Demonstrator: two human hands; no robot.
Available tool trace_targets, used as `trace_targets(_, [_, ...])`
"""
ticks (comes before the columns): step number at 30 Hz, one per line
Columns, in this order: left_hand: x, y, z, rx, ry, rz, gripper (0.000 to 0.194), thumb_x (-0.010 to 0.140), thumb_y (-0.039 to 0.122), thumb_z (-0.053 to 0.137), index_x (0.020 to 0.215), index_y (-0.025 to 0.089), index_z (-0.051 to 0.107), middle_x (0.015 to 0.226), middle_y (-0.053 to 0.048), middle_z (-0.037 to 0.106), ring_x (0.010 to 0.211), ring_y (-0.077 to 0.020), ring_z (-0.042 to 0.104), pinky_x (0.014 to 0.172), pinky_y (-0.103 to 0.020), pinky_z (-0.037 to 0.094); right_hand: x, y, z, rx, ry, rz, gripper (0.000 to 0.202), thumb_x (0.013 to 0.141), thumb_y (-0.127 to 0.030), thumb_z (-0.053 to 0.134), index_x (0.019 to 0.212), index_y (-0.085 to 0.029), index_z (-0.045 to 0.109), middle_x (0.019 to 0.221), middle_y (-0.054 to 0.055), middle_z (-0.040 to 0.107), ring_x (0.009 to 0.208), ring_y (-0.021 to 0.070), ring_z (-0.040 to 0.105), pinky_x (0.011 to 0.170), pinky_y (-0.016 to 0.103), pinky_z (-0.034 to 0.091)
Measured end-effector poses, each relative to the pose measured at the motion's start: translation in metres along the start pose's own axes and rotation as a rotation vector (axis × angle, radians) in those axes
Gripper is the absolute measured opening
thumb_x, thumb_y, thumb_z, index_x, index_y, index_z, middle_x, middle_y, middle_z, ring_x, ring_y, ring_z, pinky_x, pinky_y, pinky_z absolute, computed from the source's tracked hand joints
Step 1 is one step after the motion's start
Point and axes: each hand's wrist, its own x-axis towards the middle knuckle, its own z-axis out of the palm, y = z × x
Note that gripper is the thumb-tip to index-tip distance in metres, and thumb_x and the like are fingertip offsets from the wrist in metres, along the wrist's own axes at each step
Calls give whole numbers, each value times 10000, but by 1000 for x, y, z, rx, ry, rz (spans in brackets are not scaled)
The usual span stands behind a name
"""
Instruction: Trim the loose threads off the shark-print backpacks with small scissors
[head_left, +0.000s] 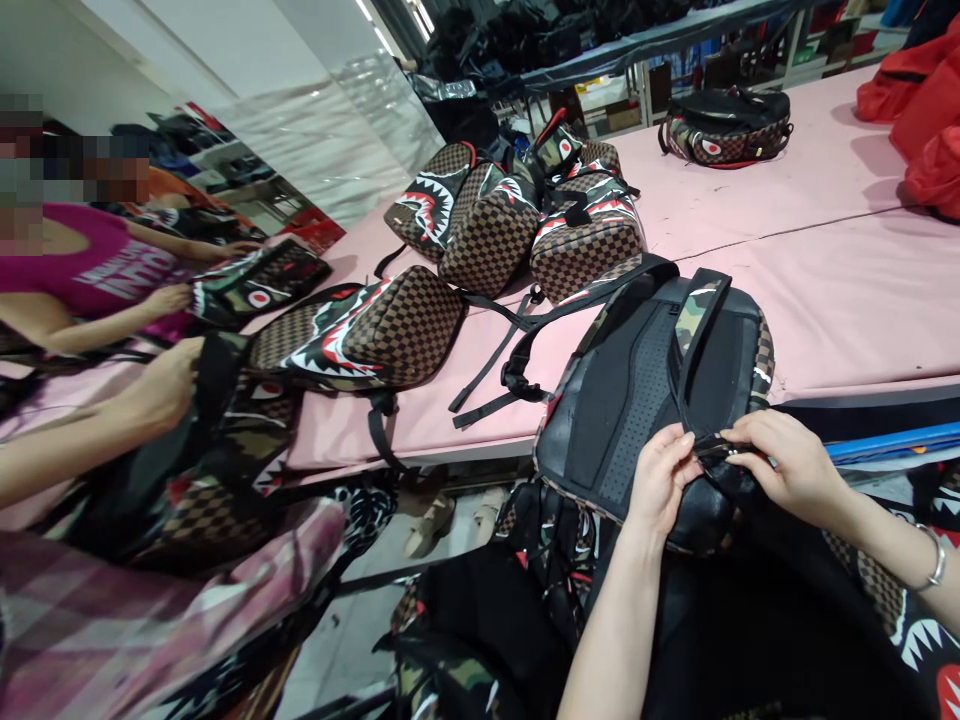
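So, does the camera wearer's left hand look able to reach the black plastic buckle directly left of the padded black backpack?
Probably yes: the buckle lies uncovered on the pink table beside the backpack, but the left hand would first need to release the black strap it pinches.

Right of the backpack [637, 400], beyond the right hand [780, 462], the pink table [840, 270] offers a wide open stretch, running back to a dark bag [727, 128] and a red heap [919, 130]. Leftward, loose straps [517, 376] lie across the gap, and a cluster of checkered bags [491, 228] blocks the way behind them.
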Motion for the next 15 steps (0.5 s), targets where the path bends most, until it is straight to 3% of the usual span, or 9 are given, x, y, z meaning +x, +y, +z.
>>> trace_targets(3, [1, -1, -1, -2, -1, -8, 285, 602, 254, 744, 796, 117, 585, 718, 4, 566, 634, -84, 544, 637, -235, 477, -3, -2, 4, 323, 35, 222, 130, 841, -273, 529, 923, -174, 547, 869, 68, 601, 811, 176, 571, 701, 294, 475])
trace_targets(5, [2, -1, -2, -1, -3, -13, 294, 592, 250, 750, 788, 115, 577, 727, 2, 572, 633, -83, 547, 643, -236, 477, -5, 1, 3, 389, 56, 292, 141, 835, -283, 538, 925, -174, 544, 879, 68, 597, 806, 174, 574, 685, 285, 485])
trace_targets(11, [3, -2, -2, -17, -10, -14, 300, 598, 239, 744, 811, 115, 573, 749, -18, 597, 663, -108, 578, 629, -237, 476, -8, 15, -9, 10, 18, 34, 81, 844, -216, 532, 902, -180, 576, 856, 58, 609, 826, 179, 560, 763, 339, 447])
trace_targets(15, [3, -2, -2, 3, -26, -16, 300, 605, 252, 737, 808, 113, 566, 784, -44, 615, 702, -134, 597, 646, -253, 480, -7, 16, -10, -89, -21, -60, 113, 864, -235, 507, 936, -180, 575, 891, 66, 610, 850, 182, 559, 759, 335, 436])
